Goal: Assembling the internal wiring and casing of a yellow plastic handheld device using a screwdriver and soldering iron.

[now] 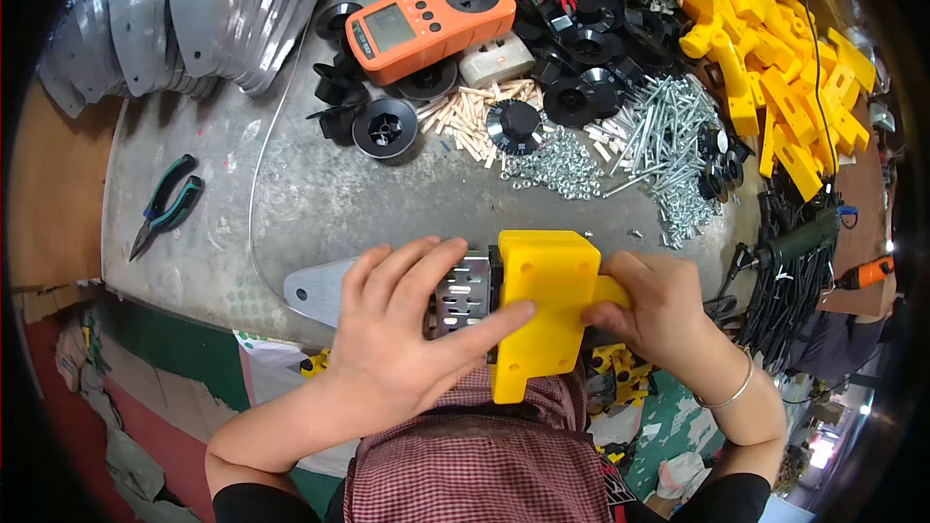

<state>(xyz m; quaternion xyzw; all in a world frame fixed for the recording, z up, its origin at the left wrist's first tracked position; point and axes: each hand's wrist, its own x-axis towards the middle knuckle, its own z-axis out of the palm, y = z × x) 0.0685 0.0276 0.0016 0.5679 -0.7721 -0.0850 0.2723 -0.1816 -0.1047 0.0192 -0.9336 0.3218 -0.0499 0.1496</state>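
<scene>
Just over the bench's near edge, both hands hold one tool. It has a yellow plastic housing (554, 295), a slotted metal guard (465, 292) and a flat grey metal plate (315, 291) with a hole near its rounded tip, pointing left. My left hand (383, 353) lies across the guard and plate, its thumb pressed on the yellow face, covering part of the metal. On the right side, my right hand (664, 305) is closed around the yellow part that sticks out, fingers curled. A black edge shows between guard and housing.
Pliers (167, 205) lie at left on the metal bench (218, 261). Grey plates (203, 15) stand stacked far left. Behind sit an orange meter (431, 24), black knobs (387, 128), screws (668, 145) and nuts (557, 167). Yellow housings (775, 68), black cables (790, 305) and a green electric screwdriver (804, 240) are at right.
</scene>
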